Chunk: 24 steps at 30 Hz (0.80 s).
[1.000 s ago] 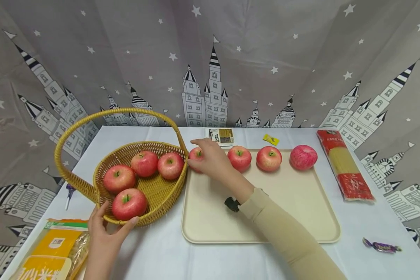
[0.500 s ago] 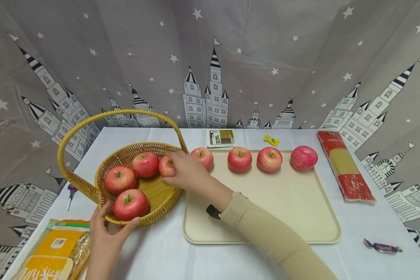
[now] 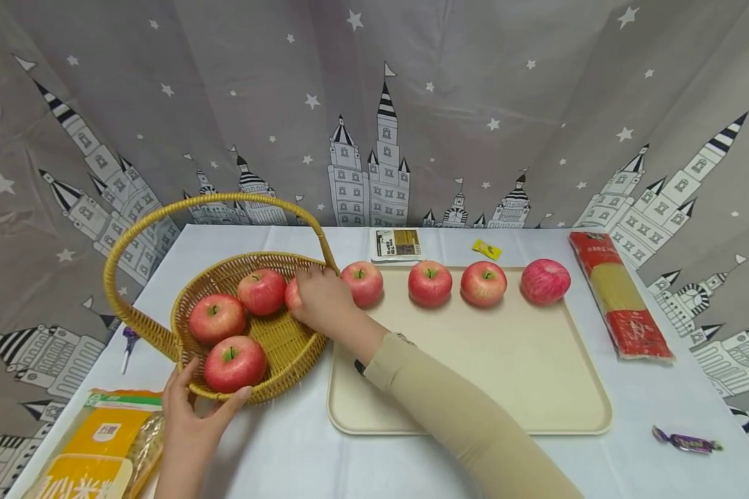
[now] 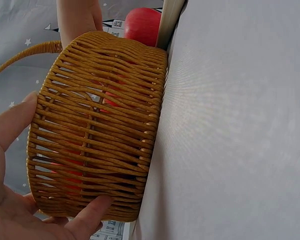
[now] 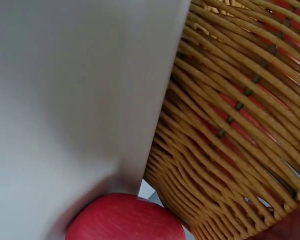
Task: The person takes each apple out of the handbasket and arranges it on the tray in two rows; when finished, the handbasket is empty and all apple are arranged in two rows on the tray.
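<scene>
My left hand (image 3: 193, 419) grips the near rim of the yellow wicker basket (image 3: 181, 305), thumb and fingers spread along it. In the left wrist view, a fingertip (image 4: 97, 206) lies against the woven wall. Inside the basket, my right hand (image 3: 327, 298) holds a red apple (image 3: 292, 296) at the right side, covering most of it. Three more apples sit in the basket: a back one (image 3: 261, 291), a left one (image 3: 217, 318) and a near one (image 3: 235, 364). In the right wrist view, the basket wall (image 5: 230, 110) stands beside the tray, and the right hand's grip is hidden.
A beige tray (image 3: 474, 374) stands right of the basket, with several apples (image 3: 430, 283) in a row along its far edge. Around it lie a noodle pack (image 3: 621, 294), a flat packet (image 3: 397, 244), a yellow sweet (image 3: 487, 249), a purple candy (image 3: 686, 441), a lollipop (image 3: 128, 346) and a yellow bag (image 3: 93, 450).
My right hand has left the apple at the tray's left end and moved left into the basket, onto the apple there. My left hand stays on the rim.
</scene>
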Available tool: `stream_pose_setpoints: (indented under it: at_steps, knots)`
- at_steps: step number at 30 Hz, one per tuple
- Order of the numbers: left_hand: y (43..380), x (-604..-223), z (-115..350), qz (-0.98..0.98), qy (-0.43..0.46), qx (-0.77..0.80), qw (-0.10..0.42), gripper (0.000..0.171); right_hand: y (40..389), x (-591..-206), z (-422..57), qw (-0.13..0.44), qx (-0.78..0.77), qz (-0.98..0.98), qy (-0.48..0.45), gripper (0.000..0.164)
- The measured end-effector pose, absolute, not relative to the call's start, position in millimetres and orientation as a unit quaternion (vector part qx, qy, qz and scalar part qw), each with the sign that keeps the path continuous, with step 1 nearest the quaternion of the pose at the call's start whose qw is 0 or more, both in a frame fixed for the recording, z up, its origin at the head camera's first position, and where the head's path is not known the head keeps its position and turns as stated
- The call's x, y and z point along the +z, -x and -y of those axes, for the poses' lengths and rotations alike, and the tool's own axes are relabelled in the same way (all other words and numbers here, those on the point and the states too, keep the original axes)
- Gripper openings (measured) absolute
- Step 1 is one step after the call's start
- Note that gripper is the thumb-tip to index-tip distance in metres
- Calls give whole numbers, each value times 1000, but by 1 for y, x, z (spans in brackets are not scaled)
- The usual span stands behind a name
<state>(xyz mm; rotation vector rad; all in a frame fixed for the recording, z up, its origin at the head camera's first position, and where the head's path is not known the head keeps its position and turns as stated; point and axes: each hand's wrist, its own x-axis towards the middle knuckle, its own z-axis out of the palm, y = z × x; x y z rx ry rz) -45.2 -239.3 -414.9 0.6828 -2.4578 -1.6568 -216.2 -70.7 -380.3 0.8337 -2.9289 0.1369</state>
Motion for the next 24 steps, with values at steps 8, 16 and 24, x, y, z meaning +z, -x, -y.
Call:
stream_pose_setpoints:
  at_steps: [8,16,24]
  knots:
    - [46,-415,239,807,-226,-543,49,99,220,-381,71,57,35,953,-296,43]
    - [42,-418,239,797,-215,-560,71,96,193,-354,38,97,170,921,-336,61]
    - [43,-416,239,795,-212,-564,72,96,164,-327,-72,143,273,898,-314,61]
